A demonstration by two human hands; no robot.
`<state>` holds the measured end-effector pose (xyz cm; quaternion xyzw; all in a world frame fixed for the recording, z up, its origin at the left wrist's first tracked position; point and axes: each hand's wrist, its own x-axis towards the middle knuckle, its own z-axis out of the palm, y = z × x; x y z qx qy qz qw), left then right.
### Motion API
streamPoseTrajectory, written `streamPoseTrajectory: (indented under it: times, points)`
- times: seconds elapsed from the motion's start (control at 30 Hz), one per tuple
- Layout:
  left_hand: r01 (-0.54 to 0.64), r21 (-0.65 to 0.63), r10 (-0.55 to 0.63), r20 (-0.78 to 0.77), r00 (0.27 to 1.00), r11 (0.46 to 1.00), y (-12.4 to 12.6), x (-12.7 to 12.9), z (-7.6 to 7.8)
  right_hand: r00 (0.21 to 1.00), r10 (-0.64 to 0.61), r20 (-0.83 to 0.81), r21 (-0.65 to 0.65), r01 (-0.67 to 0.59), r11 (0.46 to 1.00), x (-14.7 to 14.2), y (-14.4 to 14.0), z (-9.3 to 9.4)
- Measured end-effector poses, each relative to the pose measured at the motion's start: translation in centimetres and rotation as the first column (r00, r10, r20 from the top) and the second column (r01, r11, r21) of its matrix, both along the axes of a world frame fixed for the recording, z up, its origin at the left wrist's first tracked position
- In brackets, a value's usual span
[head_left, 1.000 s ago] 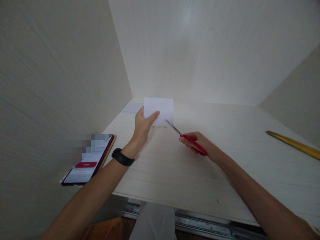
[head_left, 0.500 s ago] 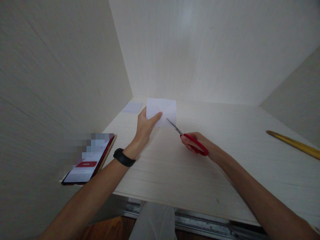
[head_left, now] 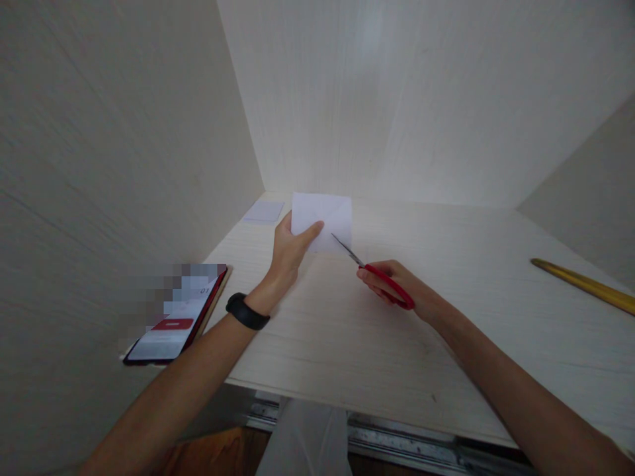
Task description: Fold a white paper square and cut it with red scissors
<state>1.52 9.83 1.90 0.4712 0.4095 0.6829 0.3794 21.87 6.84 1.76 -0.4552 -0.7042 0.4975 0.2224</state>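
My left hand (head_left: pixel 292 241) is closed on a square piece of white paper (head_left: pixel 322 211), thumb on the near face and the other fingers hidden behind it. Faint creases cross the paper, which is held up at a tilt above the desk. In my right hand (head_left: pixel 384 281) is a pair of red-handled scissors (head_left: pixel 391 289), with fingers around the handles. Its blades point up and left, overlapping the lower right part of the paper in view; whether they touch it I cannot tell.
Another white paper piece (head_left: pixel 264 211) lies at the back left of the pale desk (head_left: pixel 446 357). A phone or tablet (head_left: pixel 173 320) with a lit screen rests by the left wall. Toward the right lies a long yellow object (head_left: pixel 580 284). Walls enclose the back and both sides.
Almost nothing differs. The whole view has shifted very slightly, and both hands keep their hold on the paper and the scissors.
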Motion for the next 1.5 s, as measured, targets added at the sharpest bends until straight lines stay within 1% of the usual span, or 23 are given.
streamPoseTrajectory:
  times: [0.2, 0.43, 0.7, 0.87, 1.1, 1.27, 1.5]
  points:
    - [-0.003, -0.001, 0.003, -0.002, 1.0, 1.0, 0.0, 0.04, -0.15, 0.998, -0.001, 0.056, 0.058, -0.002, 0.998, 0.19, 0.14, -0.08]
    - [0.0, -0.014, 0.001, 0.014, 1.0, 1.0, 0.04, 0.05, -0.04, 0.998, -0.001, 0.056, 0.088, -0.004, 0.996, 0.25, 0.33, -0.48]
    - [0.012, -0.015, -0.011, 0.031, 0.999, 1.0, -0.14, 0.1, -0.03, 0.997, -0.048, 0.053, 0.014, 0.048, 0.999, -0.1, 0.14, -0.13]
    - [0.031, -0.009, -0.03, 0.022, 0.999, 0.999, -0.04, 0.15, -0.18, 0.999, -0.026, 0.038, -0.014, 0.026, 1.0, -0.03, 0.25, -0.38]
    - [0.039, -0.004, -0.039, 0.018, 0.999, 0.999, -0.05, 0.25, -0.14, 0.999, -0.028, 0.033, -0.018, 0.029, 0.999, -0.16, 0.15, -0.32]
    - [0.047, -0.013, -0.047, 0.007, 0.999, 0.999, -0.19, 0.29, -0.06, 0.999, -0.027, 0.026, -0.055, 0.029, 0.998, -0.19, 0.11, -0.19]
    - [0.05, -0.014, -0.05, 0.004, 0.999, 0.999, -0.27, 0.42, 0.02, 0.999, -0.035, 0.032, -0.062, 0.037, 0.997, -0.22, 0.14, -0.29]
